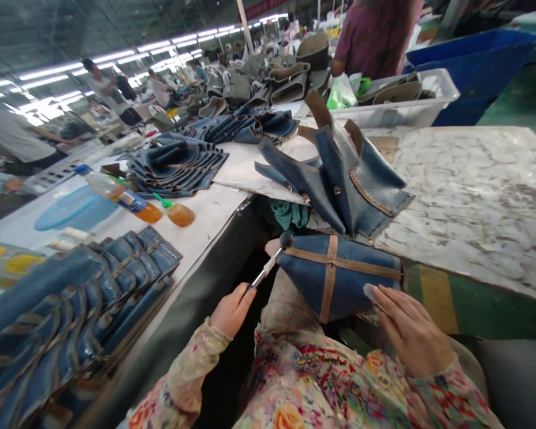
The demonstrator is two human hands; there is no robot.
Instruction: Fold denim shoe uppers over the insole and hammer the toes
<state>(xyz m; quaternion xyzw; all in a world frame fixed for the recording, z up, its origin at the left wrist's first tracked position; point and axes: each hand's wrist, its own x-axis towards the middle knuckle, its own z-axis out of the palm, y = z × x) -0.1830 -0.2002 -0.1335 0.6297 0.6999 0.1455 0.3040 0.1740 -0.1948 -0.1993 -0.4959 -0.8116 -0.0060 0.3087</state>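
My left hand (233, 313) is closed around the dark grip of a hammer (268, 269). The hammer has a shiny metal shaft and a small dark round head, which is over the left end of a blue leather-like piece (361, 253). Brown straps cross on this piece, which lies over my lap below the table edge. My right hand (413, 328) is at the piece's lower right edge, fingers stretched out. Something whitish covers one fingertip; I cannot tell what it is. Whether the fingers press on the piece is unclear.
Stacked blue pieces (129, 262) line the left table, near a drink bottle (120, 193) and a small glue bottle (178, 213). Ahead, loose blue pieces (339, 173) stand on the worn white table (469, 202). Behind are a white bin (429, 107) and a person in purple (377, 39).
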